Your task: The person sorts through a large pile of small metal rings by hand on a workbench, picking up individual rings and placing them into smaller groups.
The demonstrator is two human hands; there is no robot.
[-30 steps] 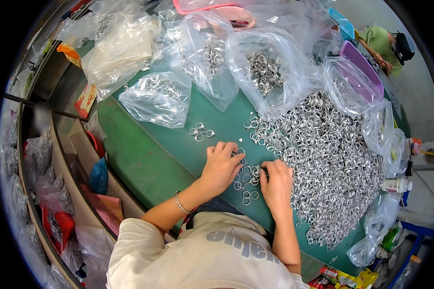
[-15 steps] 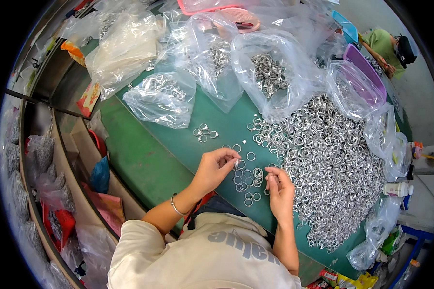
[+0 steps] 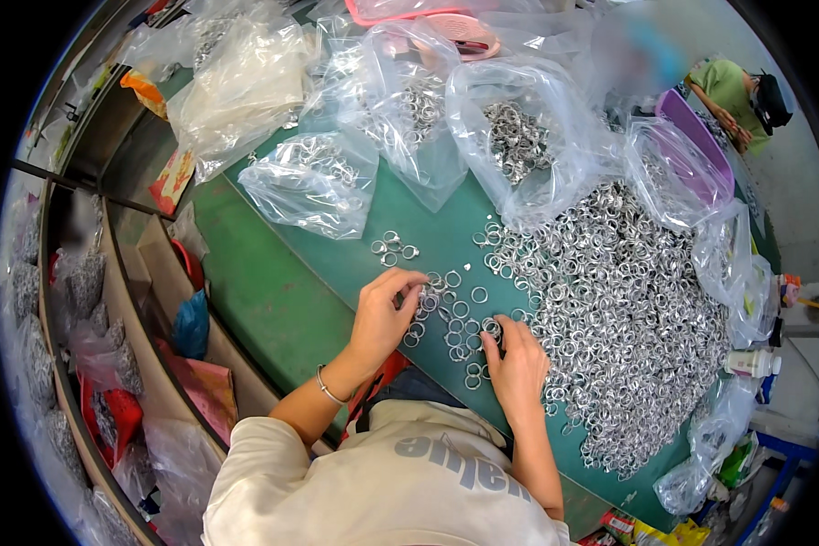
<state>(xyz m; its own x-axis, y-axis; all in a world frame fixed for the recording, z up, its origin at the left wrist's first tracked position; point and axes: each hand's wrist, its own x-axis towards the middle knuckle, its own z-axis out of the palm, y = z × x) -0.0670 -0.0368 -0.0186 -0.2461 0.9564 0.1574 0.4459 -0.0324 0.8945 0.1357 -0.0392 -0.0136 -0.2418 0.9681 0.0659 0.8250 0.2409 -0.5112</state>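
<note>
Many silver-coloured finger rings lie on the green tabletop. My left hand (image 3: 382, 311) is over a loose group of rings (image 3: 413, 337), its thumb and index finger slightly apart at the tips, with no ring visible between them. To its right, my right hand (image 3: 519, 366) pinches a ring (image 3: 491, 326) between thumb and index finger, low over the table. Single rings (image 3: 460, 310) are spread between the two hands. Beyond my left hand sits a small cluster of rings (image 3: 392, 237). A large heap of rings (image 3: 632, 318) spreads right of my right hand.
Clear plastic bags with rings, such as one bag (image 3: 309, 187), line the far side. A purple basket (image 3: 701, 136) and a small white bottle (image 3: 753, 363) stand at the right. Shelving (image 3: 141, 364) with bags runs along the left. A person in green (image 3: 724, 91) is at the far right.
My left hand has moved left, and the ring it pinched no longer shows at its fingertips. The right hand has moved left and its fingertips are now at a ring.
</note>
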